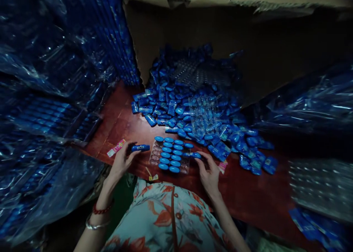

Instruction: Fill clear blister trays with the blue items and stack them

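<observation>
Floral garment [171,222]: filling the bottom of the head view, nearest the camera, pale with red flowers, a strap running down its middle.
Left wrist: wearing a red bead bracelet [101,209] and a metal bangle [95,225] lower on the arm.
Left hand [121,162]: hovering over the near edge of the table, fingers curling around one end of a blue capsule [140,148], gripping it level and sideways, just left of the tray.
Right hand [209,171]: resting at the tray's right edge, thumb and fingertips pinching a second blue capsule [195,155] that is lying across the tray's right side.
Clear tray [154,152]: sitting on the table between the two hands, most of its pockets holding blue capsules in short rows; the left column is showing bare pockets.
Red-brown table [121,123]: carrying the tray, both hands working above it.
Loose capsule heap [176,105]: spreading behind and to the right of the tray, with clear blister sheets lying in it.
Pink wrapper [116,148]: lying on the table, just left of the left hand.
Cardboard box [248,35]: standing open behind the heap.
Plastic-wrapped stacks [49,116]: piling up along the left side, blue packs inside.
</observation>
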The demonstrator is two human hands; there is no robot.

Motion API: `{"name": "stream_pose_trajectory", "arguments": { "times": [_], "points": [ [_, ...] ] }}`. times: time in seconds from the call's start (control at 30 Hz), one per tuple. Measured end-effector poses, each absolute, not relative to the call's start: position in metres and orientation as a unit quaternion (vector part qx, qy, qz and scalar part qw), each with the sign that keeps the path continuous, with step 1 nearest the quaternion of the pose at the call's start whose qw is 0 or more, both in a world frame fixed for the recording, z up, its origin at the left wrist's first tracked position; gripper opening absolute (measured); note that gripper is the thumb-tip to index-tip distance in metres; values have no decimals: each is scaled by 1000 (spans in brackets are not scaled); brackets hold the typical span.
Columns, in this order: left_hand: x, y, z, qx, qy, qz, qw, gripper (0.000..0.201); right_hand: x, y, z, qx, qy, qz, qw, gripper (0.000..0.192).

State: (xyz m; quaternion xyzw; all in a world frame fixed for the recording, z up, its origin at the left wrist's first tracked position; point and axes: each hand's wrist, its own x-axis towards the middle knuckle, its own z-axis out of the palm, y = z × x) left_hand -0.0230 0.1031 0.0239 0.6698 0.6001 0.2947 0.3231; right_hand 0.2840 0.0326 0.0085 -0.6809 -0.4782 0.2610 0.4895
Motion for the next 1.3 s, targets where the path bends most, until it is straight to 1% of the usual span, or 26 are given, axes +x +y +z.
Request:
{"name": "stream_pose_trajectory", "arguments": {
  "times": [0.1, 0.2, 0.27, 0.37, 0.53, 0.63, 0.7, 0.8, 0.9, 1.0, 1.1, 1.2, 1.3],
  "points": [
    [-13, 100, 24, 664, 594, 333, 309, 23, 284, 35, 4, -682, -533, 167, 472, 16],
    [3, 103, 23, 693, 561, 372, 258, 16, 288, 35, -3, -652, -602, 141, 439, 16],
    [12, 106, 22, 727, 538, 370, 211, 15, 291, 36, -6, -625, -657, 131, 400, 19],
    [20, 111, 19, 778, 505, 336, 164, 25, 294, 39, -1, -592, -739, 94, 310, 24],
    [16, 119, 15, 849, 427, 291, 112, 31, 295, 50, 34, -548, -826, 19, 128, 30],
    [10, 125, 17, 887, 367, 272, 60, 35, 288, 56, 53, -528, -848, 6, 44, 28],
    [8, 130, 19, 900, 340, 267, 53, 35, 280, 61, 61, -518, -855, 7, 3, 26],
    [7, 134, 22, 918, 310, 240, 64, 32, 268, 70, 69, -509, -860, 22, -40, 23],
    [9, 136, 26, 929, 295, 217, 53, 28, 261, 79, 72, -503, -860, 44, -70, 22],
    [12, 136, 33, 933, 296, 201, 38, 28, 264, 85, 70, -495, -864, 54, -71, 24],
    [15, 138, 41, 941, 290, 165, 64, 28, 271, 80, 59, -507, -862, 18, -23, 29],
    [16, 143, 44, 942, 279, 154, 102, 26, 278, 63, 44, -554, -828, -22, 82, 35],
    [16, 147, 40, 944, 266, 159, 114, 27, 288, 42, 31, -628, -748, -28, 213, 34]
  ]
}}
